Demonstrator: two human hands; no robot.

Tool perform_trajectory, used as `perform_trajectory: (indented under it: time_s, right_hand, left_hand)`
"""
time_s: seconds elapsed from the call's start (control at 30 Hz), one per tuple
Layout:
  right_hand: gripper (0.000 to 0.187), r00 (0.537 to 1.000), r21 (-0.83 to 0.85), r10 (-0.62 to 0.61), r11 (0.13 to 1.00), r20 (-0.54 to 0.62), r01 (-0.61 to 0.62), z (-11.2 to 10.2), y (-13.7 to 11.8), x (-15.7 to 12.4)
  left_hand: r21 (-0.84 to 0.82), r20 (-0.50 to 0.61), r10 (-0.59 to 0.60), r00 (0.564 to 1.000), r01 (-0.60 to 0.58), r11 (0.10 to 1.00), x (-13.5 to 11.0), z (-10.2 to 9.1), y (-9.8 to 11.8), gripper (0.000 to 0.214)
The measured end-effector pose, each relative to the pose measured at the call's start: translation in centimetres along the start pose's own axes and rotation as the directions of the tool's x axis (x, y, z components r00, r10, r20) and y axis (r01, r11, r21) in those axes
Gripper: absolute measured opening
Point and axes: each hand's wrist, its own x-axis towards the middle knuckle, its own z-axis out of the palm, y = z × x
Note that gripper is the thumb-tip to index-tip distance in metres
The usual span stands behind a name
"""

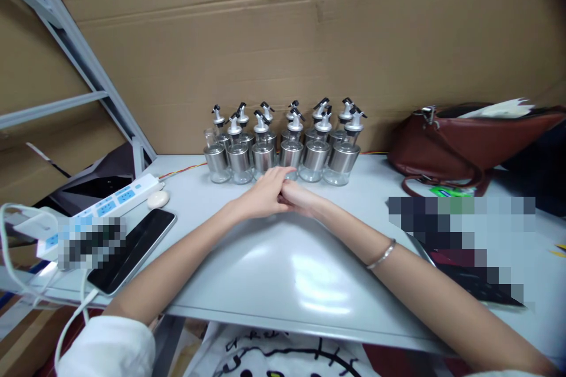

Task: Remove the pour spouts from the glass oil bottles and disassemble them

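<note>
My left hand (265, 191) and my right hand (301, 197) are clasped together over the table, the left lying across the right. The fingers of both are closed, with no object visible in them; the right fingertips are mostly hidden. Just beyond stand several glass bottles with steel sleeves in two rows, such as a front bottle (315, 156). Most carry a silver pouring spout with a black lever, like this spout (355, 121). The front-left bottle (216, 160) shows a bare glass neck. My hands overlap the lower edge of the middle bottles in view.
A white power strip (106, 209), a black phone (132, 250) and a small white round case (158, 199) lie at the left. A brown bag (481, 144) sits at the right, behind a blurred-out dark item. Cardboard (265, 41) stands behind the grey table (283, 283).
</note>
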Motion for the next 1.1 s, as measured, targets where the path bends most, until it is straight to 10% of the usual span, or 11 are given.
perform_trajectory:
  time_s: [0.17,0.47,0.77,1.1]
  right_hand:
    - [0.026,0.980,0.168,0.063,0.981,0.189,-0.095,-0.2,-0.4,-2.1]
    - [0.019,0.973,0.142,0.034,0.987,0.229,-0.068,-0.5,-0.1,-2.8]
    - [0.035,0.990,-0.278,-0.105,0.952,0.096,0.128,-1.7,-0.4,-5.0]
    - [0.024,0.989,-0.876,-0.026,0.461,0.146,0.141,-1.2,-3.1,-6.2]
  left_hand:
    - [-0.158,-0.261,-0.023,0.965,-0.019,0.987,-2.7,3.2,-0.8,0.097]
    - [-0.371,-0.245,-0.263,0.933,0.160,0.915,-3.5,4.1,-1.5,0.107]
    - [-0.110,-0.150,-0.267,0.952,0.252,0.961,-3.3,3.4,-0.5,0.024]
    - [0.119,0.008,-0.146,0.989,0.144,0.982,-3.4,3.1,-0.1,0.009]
